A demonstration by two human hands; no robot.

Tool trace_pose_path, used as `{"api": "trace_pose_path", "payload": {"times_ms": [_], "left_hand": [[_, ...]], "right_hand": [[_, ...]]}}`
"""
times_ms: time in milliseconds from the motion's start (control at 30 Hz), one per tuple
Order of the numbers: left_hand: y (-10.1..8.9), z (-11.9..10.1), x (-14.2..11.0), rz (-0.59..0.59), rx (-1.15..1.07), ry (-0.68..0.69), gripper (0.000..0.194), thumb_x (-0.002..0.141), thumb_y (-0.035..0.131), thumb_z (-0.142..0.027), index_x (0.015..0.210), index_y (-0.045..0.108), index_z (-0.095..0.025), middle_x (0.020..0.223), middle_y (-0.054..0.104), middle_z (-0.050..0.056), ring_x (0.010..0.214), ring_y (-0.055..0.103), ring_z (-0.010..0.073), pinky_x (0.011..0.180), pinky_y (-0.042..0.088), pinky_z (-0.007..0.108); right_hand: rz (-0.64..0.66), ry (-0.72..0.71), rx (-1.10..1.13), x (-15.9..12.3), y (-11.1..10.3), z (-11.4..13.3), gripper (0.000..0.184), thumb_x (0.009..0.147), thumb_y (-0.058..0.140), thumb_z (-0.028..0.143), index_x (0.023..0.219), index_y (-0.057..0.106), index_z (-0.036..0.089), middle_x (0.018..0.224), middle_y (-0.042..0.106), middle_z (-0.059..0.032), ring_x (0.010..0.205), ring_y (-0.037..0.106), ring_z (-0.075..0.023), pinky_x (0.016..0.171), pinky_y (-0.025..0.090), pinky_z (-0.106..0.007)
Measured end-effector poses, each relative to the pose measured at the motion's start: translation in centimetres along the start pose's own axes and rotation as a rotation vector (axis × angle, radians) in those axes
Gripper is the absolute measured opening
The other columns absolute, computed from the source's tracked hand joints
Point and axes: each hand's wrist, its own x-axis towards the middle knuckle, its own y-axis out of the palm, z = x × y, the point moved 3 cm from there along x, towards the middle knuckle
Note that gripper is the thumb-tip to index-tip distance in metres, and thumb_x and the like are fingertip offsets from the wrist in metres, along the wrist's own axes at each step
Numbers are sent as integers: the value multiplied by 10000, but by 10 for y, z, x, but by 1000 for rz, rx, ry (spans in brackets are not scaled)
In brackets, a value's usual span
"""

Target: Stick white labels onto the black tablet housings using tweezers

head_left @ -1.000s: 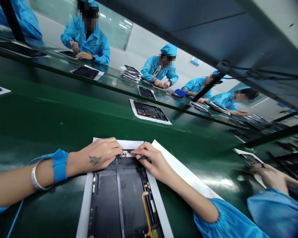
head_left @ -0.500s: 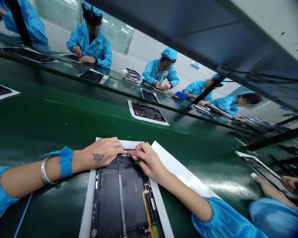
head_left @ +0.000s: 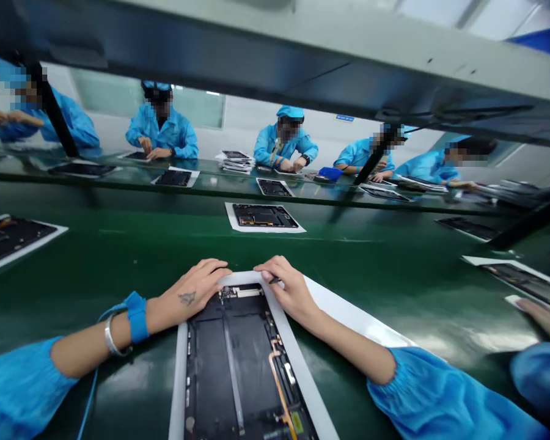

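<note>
An opened tablet housing (head_left: 252,366) lies on a white paper sheet (head_left: 327,421) in front of me. It is black inside, with a grey strip down the middle and an orange flex cable (head_left: 277,373) along its right side. My left hand (head_left: 199,287), with a blue wrist strap (head_left: 138,318), rests its outstretched fingers on the housing's far left corner and the paper edge. At the far right corner, my right hand (head_left: 288,290) is closed around a small dark tool (head_left: 275,280), mostly hidden by the fingers. A pale connector strip (head_left: 247,293) shows between the hands.
Another white sheet (head_left: 357,318) lies right of my work. Beyond it on the green surface (head_left: 132,287) is another tablet housing (head_left: 263,216). Several people in blue work along the far bench. A low metal shelf (head_left: 256,67) hangs overhead, and a neighbour's hand (head_left: 543,315) is at right.
Both hands have moved apart from the connector at the housing's far end to its two corners, uncovering that area. My view has tilted and shifted.
</note>
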Motion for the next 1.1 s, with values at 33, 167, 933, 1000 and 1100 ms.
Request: {"api": "trace_pose_path", "payload": {"times_ms": [33, 167, 933, 1000, 1100], "left_hand": [[-2, 2, 2, 25, 38, -55, 286, 1046, 366, -261, 1285, 508, -193, 1297, 558, 103, 1174, 513, 248, 980, 439, 388], [-8, 0, 13, 177, 36, -153, 241, 1029, 340, -293, 946, 536, -180, 927, 576, 61, 802, 534, 210, 740, 444, 328], [-144, 208, 23, -306, 697, -852, 419, 969, 610, -332, 1341, 532, -155, 1380, 523, 145, 1228, 544, 307, 1010, 479, 541], [-119, 200, 44, -217, 719, -634, 451, 974, 560, -236, 1410, 488, -145, 1491, 429, 191, 1383, 400, 353, 1118, 354, 573], [-71, 187, 82, 29, 663, -232, 508, 947, 495, -114, 1439, 494, -239, 1541, 427, 98, 1466, 314, 244, 1207, 246, 413]], "right_hand": [[-53, 36, 2, 0, -2, -2, 202, 994, 469, 160, 989, 665, 211, 859, 639, -62, 823, 576, -211, 727, 459, -338], [-126, 95, 21, 2, -6, -6, 209, 976, 476, 183, 907, 671, 216, 818, 652, -52, 801, 597, -213, 712, 465, -332], [-242, 267, 174, 4, -3, -24, 232, 939, 470, 326, 808, 635, 228, 846, 693, -58, 816, 643, -234, 728, 474, -345], [-232, 264, 167, 5, -3, -23, 239, 941, 464, 320, 798, 631, 227, 823, 684, -54, 798, 636, -229, 719, 471, -341], [-222, 266, 157, 4, -4, -21, 242, 948, 458, 304, 797, 631, 226, 815, 678, -50, 790, 628, -222, 708, 463, -332]]}}
